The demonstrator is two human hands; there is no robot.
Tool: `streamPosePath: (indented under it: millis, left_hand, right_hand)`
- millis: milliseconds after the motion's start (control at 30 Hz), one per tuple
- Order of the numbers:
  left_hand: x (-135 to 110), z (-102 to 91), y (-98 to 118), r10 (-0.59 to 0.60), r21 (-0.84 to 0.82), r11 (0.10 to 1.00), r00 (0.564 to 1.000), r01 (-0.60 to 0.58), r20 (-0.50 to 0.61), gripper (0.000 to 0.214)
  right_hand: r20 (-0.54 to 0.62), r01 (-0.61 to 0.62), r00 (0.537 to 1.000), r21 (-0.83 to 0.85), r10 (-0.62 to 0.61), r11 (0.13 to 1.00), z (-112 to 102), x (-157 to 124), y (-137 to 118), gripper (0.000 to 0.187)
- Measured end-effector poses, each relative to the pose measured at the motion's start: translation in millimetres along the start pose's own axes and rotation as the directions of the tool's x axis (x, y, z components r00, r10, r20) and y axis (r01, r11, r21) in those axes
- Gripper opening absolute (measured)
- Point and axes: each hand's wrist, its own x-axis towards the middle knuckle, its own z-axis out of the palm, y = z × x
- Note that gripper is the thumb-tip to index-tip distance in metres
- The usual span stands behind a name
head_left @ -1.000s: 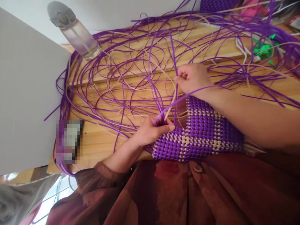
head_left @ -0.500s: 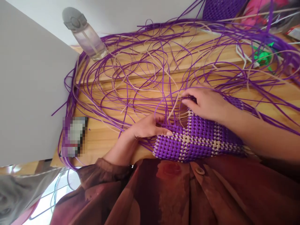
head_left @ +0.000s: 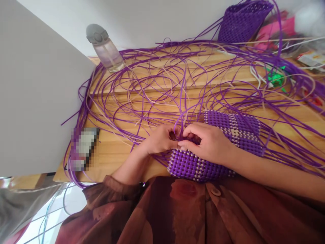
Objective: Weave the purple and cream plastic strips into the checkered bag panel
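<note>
A purple and beige woven basket piece (head_left: 183,165) lies at the table's front edge, close against my clothing. My left hand (head_left: 161,139) is closed on its left upper edge, thumb in front and fingers partly hidden behind. My right hand (head_left: 207,141) is bent over the same edge, its thumb and forefinger pinched on a purple strand beside the left fingertips. The strand's pinched end is hidden by the fingers. Loose purple strands (head_left: 182,98) and beige ones rise from the weave here and spread over the table.
A clear bottle with a grey lid (head_left: 108,51) stands at the back left. A blurred-out phone-like object (head_left: 87,144) lies at left. Another purple woven basket (head_left: 241,23), pink packaging (head_left: 275,32) and a green item (head_left: 276,77) are at the right. Long strands cover much of the wooden table (head_left: 114,156).
My right hand has come down and left from above the weave to its edge, meeting the left hand. My left hand stays on the edge. The view has tilted slightly upward.
</note>
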Motion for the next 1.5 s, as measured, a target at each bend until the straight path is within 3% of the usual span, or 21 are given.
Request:
streamPosePath:
  millis: [100, 233, 333, 400, 500, 600, 700, 767, 800, 867, 967, 1067, 1133, 1200, 1267, 1300, 1400, 1500]
  left_hand:
    - [2, -6.2, -3, -0.028, -0.143, 0.989, 0.995, 0.042, 0.095, 0.038]
    - [3, -8.6, -10, -0.099, -0.097, 0.99, 0.994, 0.104, 0.054, 0.036]
    - [3, -4.7, -9, -0.139, -0.204, 0.964, 0.977, 0.172, 0.164, 0.032]
    - [3, -0.1, -9, -0.105, -0.302, 0.937, 0.967, 0.174, 0.233, 0.031]
    - [5, 6.2, -11, -0.043, -0.292, 0.953, 0.989, 0.083, 0.141, 0.026]
    - [7, 7.7, -15, -0.008, -0.224, 0.974, 0.998, 0.022, 0.06, 0.024]
    - [9, 4.4, -17, -0.033, -0.226, 0.973, 0.994, 0.057, 0.108, 0.026]
    - [9, 1.5, -17, -0.046, -0.25, 0.965, 0.987, 0.084, 0.155, 0.028]
    - [8, 0.4, -16, -0.044, -0.266, 0.96, 0.983, 0.09, 0.176, 0.028]
    - [8, -0.9, -14, -0.034, -0.307, 0.946, 0.975, 0.102, 0.219, 0.028]
    - [7, -0.3, -13, -0.029, -0.37, 0.919, 0.958, 0.139, 0.286, 0.029]
    - [7, 1.7, -11, -0.015, -0.39, 0.911, 0.957, 0.132, 0.291, 0.031]
    - [7, 2.8, -9, -0.016, -0.379, 0.918, 0.965, 0.119, 0.263, 0.032]
    - [6, 3.4, -7, -0.023, -0.378, 0.919, 0.969, 0.117, 0.246, 0.033]
    - [4, 3.7, -4, -0.019, -0.372, 0.922, 0.971, 0.11, 0.24, 0.033]
    - [4, 4.0, -3, -0.012, -0.364, 0.926, 0.972, 0.1, 0.236, 0.032]
    - [2, 5.2, -1, 0.011, -0.335, 0.94, 0.977, 0.062, 0.212, 0.028]
    - [2, 6.4, 0, -0.001, -0.275, 0.96, 0.987, 0.046, 0.164, 0.027]
  right_hand:
    - [0.008, -0.025, 1.0, -0.011, 0.025, 1.0, 4, 2, 0, 0.011]
    - [-0.044, -0.004, 0.999, -0.064, 0.001, 0.998, 6, -2, 3, 0.005]
    - [-0.103, -0.149, 0.984, 0.004, 0.149, 0.989, 1, -6, 2, 0.007]
    - [-0.104, -0.254, 0.962, 0.006, 0.253, 0.967, -3, -5, 3, 0.009]
    - [-0.066, -0.339, 0.94, -0.056, 0.336, 0.939, -7, 0, 6, 0.011]
    - [-0.026, -0.338, 0.941, -0.107, 0.337, 0.935, -4, 7, 13, 0.015]
    - [-0.074, -0.228, 0.972, -0.086, 0.222, 0.97, 2, 8, 19, 0.012]
    - [-0.17, -0.083, 0.983, -0.081, 0.068, 0.993, 5, 7, 22, 0.005]
    - [-0.209, 0.007, 0.977, -0.103, -0.029, 0.995, 4, 6, 23, 0.01]
    - [-0.225, 0.201, 0.944, -0.193, -0.243, 0.96, 1, 5, 26, 0.021]
    - [-0.173, 0.416, 0.854, -0.336, -0.49, 0.845, -9, 5, 29, 0.025]
    - [-0.139, 0.491, 0.791, -0.437, -0.596, 0.754, -22, 3, 29, 0.028]
    - [-0.065, 0.523, 0.794, -0.435, -0.605, 0.733, -28, 1, 24, 0.024]
    - [0.026, 0.467, 0.867, -0.392, -0.498, 0.793, -32, -2, 17, 0.012]
    - [0.098, 0.277, 0.961, -0.34, -0.259, 0.899, -34, -2, 8, 0.013]
    - [0.135, 0.154, 0.984, -0.303, -0.118, 0.94, -35, -1, 4, 0.016]
    - [0.266, -0.144, 0.948, -0.134, 0.176, 0.98, -38, 5, -4, 0.021]
    - [0.342, -0.283, 0.895, -0.058, 0.286, 0.957, -40, 9, -6, 0.023]
